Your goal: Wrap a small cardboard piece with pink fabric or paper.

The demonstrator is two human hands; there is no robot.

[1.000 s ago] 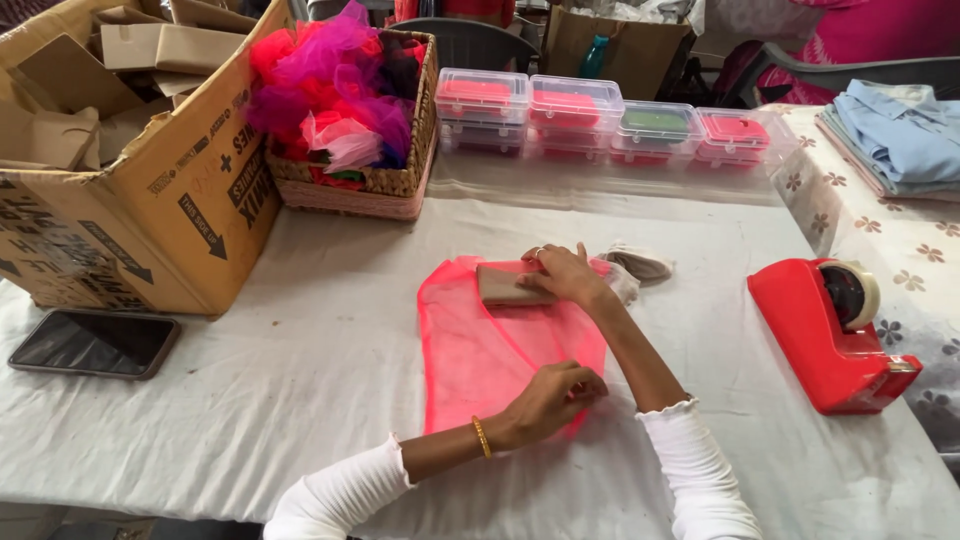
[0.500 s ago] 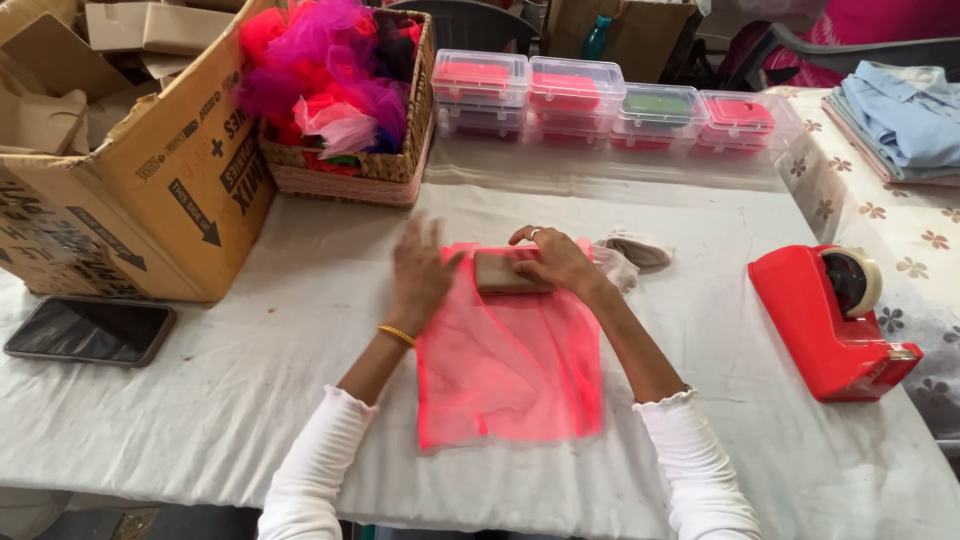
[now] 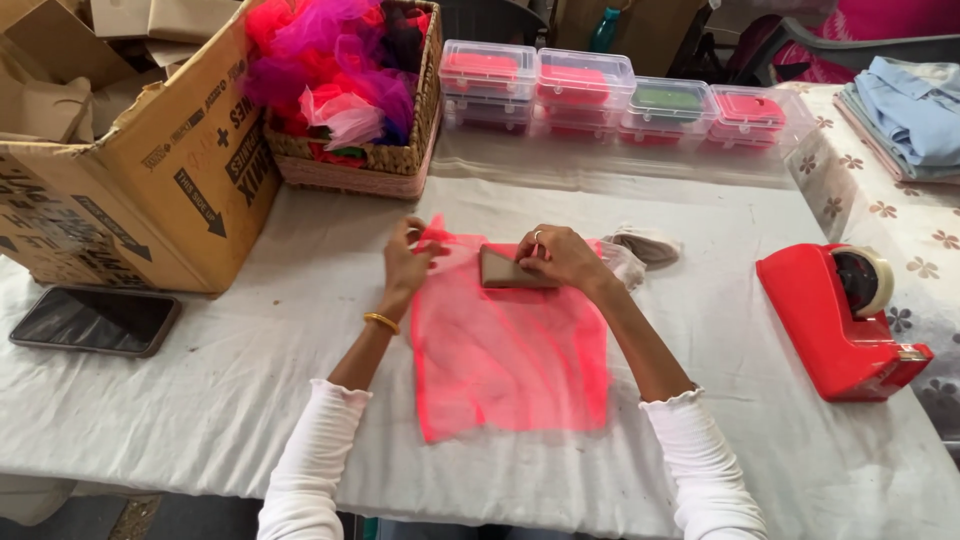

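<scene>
A square of thin red net fabric point(image 3: 510, 360) lies flat on the white-covered table in front of me. A small brown rectangular packet point(image 3: 503, 268) rests on its far edge. My right hand point(image 3: 560, 257) presses down on the packet. My left hand point(image 3: 408, 262) pinches the fabric's far left corner point(image 3: 437, 236) and lifts it a little off the table. Both of my arms wear white sleeves, and a gold bangle circles my left wrist.
A red tape dispenser point(image 3: 845, 315) stands at the right. A dark phone point(image 3: 95, 320) lies left, beside a cardboard box point(image 3: 150, 190). A wicker basket of coloured net point(image 3: 350, 90), several clear lidded boxes point(image 3: 620, 95), folded blue cloth point(image 3: 910, 105) and a crumpled beige scrap point(image 3: 645, 245) sit farther back.
My left hand moved from the fabric's near edge up to its far left corner and pinched it. The fabric now lies spread out flat. My right hand stayed on the packet.
</scene>
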